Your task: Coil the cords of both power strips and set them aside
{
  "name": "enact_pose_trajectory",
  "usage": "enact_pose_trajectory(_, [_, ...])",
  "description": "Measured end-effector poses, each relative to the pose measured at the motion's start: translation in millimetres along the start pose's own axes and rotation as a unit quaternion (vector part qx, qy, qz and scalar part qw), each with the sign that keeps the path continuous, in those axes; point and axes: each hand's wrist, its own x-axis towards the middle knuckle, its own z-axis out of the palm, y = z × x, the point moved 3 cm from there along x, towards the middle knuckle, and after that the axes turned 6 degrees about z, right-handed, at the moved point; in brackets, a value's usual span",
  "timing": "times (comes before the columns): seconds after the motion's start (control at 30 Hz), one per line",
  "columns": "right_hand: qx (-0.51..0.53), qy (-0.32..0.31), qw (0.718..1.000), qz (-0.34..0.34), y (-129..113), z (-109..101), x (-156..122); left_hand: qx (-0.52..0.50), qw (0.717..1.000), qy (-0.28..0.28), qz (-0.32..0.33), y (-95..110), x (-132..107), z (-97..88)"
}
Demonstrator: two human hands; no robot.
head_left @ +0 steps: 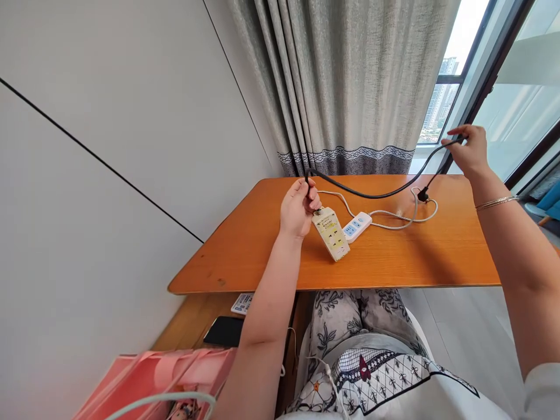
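- The black cable point(376, 192) is a thick, smooth, dark cord that hangs in a shallow sag above the counter point(245, 245), strung between the two hands.
- The left hand point(298, 207) is closed around the cable's left end, where the cord bends into a small loop just above the fingers.
- The right hand point(470, 149) is raised near the window point(441, 99), pinching the cable's other stretch between fingertips and thumb; a thin bracelet point(496, 202) sits on that wrist.
- From near the right hand a short length of the cable drops to a small black plug point(422, 195), which hangs just over the counter by the white cord.
- The cream power strip point(331, 233) lies tilted on the counter just beside the left hand, with dark socket holes and yellow markings on its face; the black cable seems to run from its upper end, though the hand hides the joint.
- A white and blue power strip point(357, 226) lies touching or just beside the cream one, its thin white cord point(394, 224) curling in a loose loop across the counter.
- Grey curtains point(345, 87) hang behind the counter.
- Lower down, a black phone point(224, 331) lies on a wooden ledge, near a pink bag point(157, 373).
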Motion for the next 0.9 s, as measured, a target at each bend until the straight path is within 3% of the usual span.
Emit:
enact_pose_trajectory(0.17, [-0.085,0.015,0.984,0.155,53,-15,-32,0.026,0.999,-0.018,-0.02,0,-5,-2.3])
enact_pose_trajectory(0.37, [-0.108,0.118,0.981,0.112,97,-35,-77,0.048,0.998,-0.048,-0.009,-6,-8,-5.8])
enact_pose_trajectory(0.43, [-0.159,0.062,0.979,0.113,104,-38,-97,0.057,0.997,-0.047,-0.006,-6,-9,-4.7])
enact_pose_trajectory(0.47, [-0.194,0.0,0.973,0.122,107,-38,-107,0.061,0.997,-0.045,-0.005,-6,-10,-4.1])
enact_pose_trajectory(0.57, [-0.292,-0.217,0.914,0.182,112,-40,-141,0.068,0.997,-0.045,-0.006,-5,-12,-2.3])
enact_pose_trajectory(0.63, [-0.33,-0.28,0.881,0.191,106,-45,-158,0.071,0.996,-0.051,-0.005,-5,-13,-0.9])
enact_pose_trajectory(0.67, [-0.338,-0.285,0.881,0.168,98,-46,-164,0.073,0.996,-0.056,-0.006,-5,-14,0.0])
enact_pose_trajectory(0.77, [-0.296,-0.279,0.913,0.017,59,-43,-180,0.081,0.993,-0.08,-0.011,-7,-17,4.8])
enact_pose_trajectory(0.83, [-0.213,-0.312,0.922,-0.087,27,-31,-195,0.086,0.991,-0.105,-0.016,-8,-20,9.5])
enact_pose_trajectory(0.9, [-0.148,-0.334,0.921,-0.136,-1,-16,-211,0.085,0.988,-0.124,-0.022,-10,-23,13.9])
